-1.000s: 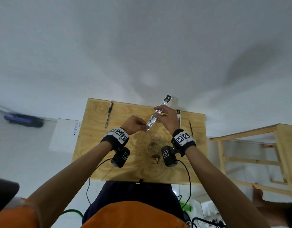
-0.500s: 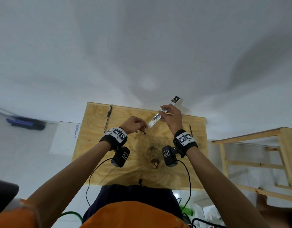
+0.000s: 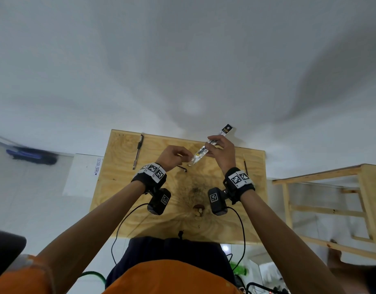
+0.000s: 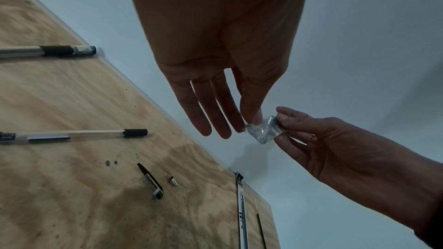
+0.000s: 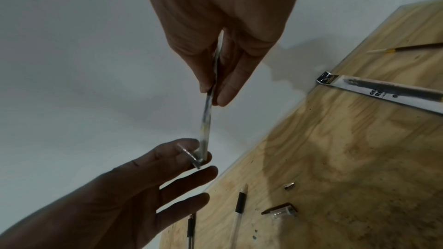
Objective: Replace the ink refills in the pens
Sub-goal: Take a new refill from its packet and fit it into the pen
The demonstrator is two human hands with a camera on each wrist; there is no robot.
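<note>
My right hand (image 3: 212, 144) pinches a clear refill packet (image 3: 200, 153) around its middle, above the far part of the plywood table (image 3: 235, 219). My left hand (image 3: 190, 158) pinches the packet's lower end between thumb and forefinger, other fingers straight. In the left wrist view the crumpled packet end (image 4: 263, 130) sits between both hands. The right wrist view shows the packet (image 5: 207, 120) edge-on. On the table lie an empty clear barrel (image 4: 76, 135), its cap (image 4: 151, 181) and a small tip (image 4: 172, 180). A whole pen (image 3: 138, 151) lies at the far left.
A second refill packet (image 5: 383, 90) and a loose thin refill (image 5: 407, 47) lie at the table's far right. A wooden frame (image 3: 331, 198) stands right of the table. A white sheet (image 3: 85, 175) hangs off its left side. Wrist camera cables trail to the near edge.
The packet and my right hand have drifted to the right, out over the table's far edge. My left hand has followed and stays at the packet's lower end.
</note>
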